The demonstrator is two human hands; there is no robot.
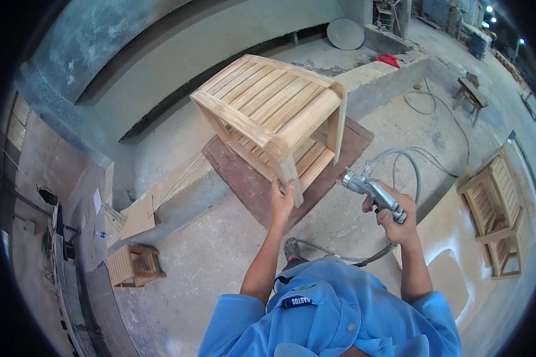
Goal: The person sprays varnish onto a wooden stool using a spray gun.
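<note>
A slatted wooden stool (274, 101) with a lower shelf stands on a brown board (244, 184) in front of me. My left hand (281, 199) grips the bottom of its nearest leg, fingers wrapped around the wood. In my right hand (397, 215) is a silver spray gun (372, 191), its nozzle pointing left toward the stool's side, a short gap away from it. A grey hose (418, 172) loops around the gun and runs down beside me.
A small slatted stool (134, 266) stands on the floor at lower left. Slatted wooden furniture (494, 208) is at right. Behind are a low concrete ledge (375, 86), a red cloth (388, 60), a round disc (345, 34) and a small bench (471, 95). Hoses cross the floor.
</note>
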